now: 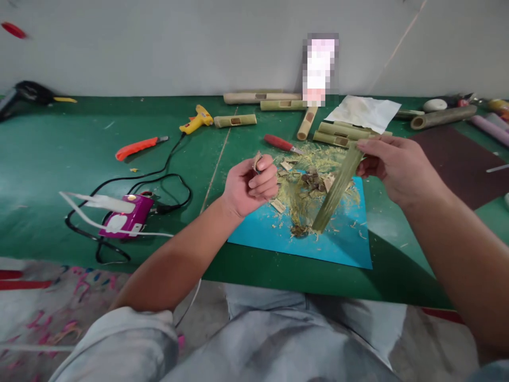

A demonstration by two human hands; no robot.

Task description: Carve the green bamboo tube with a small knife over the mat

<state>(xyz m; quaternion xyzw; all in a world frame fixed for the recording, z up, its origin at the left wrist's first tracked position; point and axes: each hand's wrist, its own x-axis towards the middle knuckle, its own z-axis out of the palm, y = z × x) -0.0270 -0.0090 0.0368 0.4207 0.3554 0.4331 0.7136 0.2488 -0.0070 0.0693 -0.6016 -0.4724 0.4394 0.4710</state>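
Observation:
My right hand (392,164) grips the upper end of a green bamboo piece (337,191), which slants down so that its lower end is over or on the blue sheet (342,249); I cannot tell if it touches. My left hand (252,183) is closed, with a small brownish curved scrap (257,161) pinched by the thumb and fingers. Between the hands lies a pile of bamboo shavings and dark chips (314,183), partly hidden by the bamboo piece. A red-handled knife (280,143) rests just behind the shavings.
Several cut bamboo tubes (236,121) lie toward the wall, near a white paper (363,112) and a propped, blurred phone (320,69). At left are a yellow glue gun (198,119), an orange box cutter (139,147) and a purple power strip (133,215) with cords.

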